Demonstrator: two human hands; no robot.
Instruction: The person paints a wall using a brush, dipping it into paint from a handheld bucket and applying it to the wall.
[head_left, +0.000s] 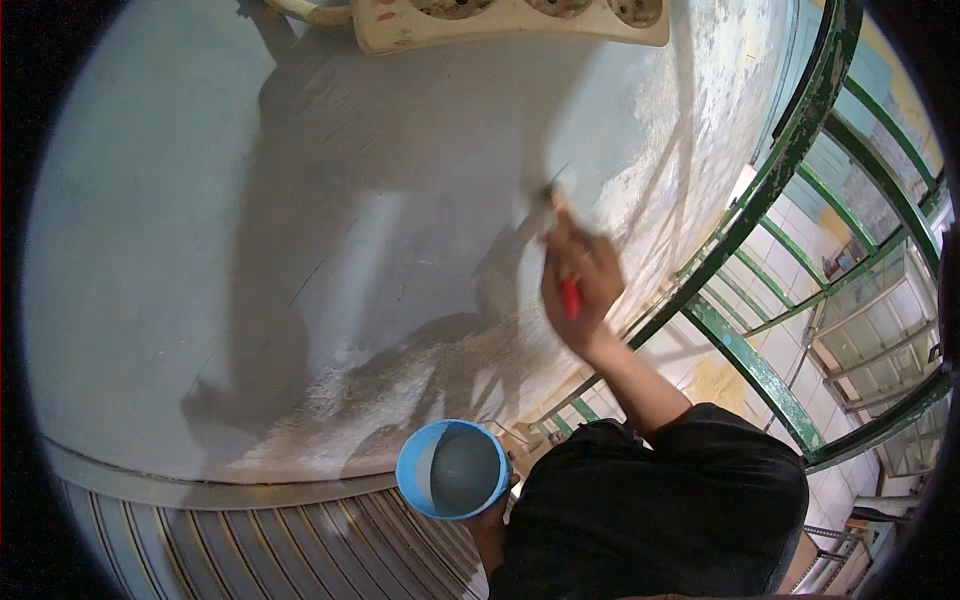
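Note:
My right hand (583, 274) grips a paintbrush with a red handle (570, 298); motion blurs both. Its dark bristle end meets the blue-grey wall (435, 172), close to the border between smooth paint and a rough whitish patch (679, 112). Lower down, my left hand (491, 529) supports a light-blue plastic tub (403, 472) from its right side and underneath. Grey paint (466, 476) lies inside the tub. Most of the left hand's fingers are hidden behind it. Shadows of my arm, head and tub fall across the wall.
A grimy white power strip (517, 30) hangs over the wall at the top. To my right curves a chipped green metal frame with bars (757, 367), above a white tiled floor (784, 217). Ribbed metal sheeting (285, 551) runs below the wall. A glazed cabinet (874, 322) stands beyond the frame.

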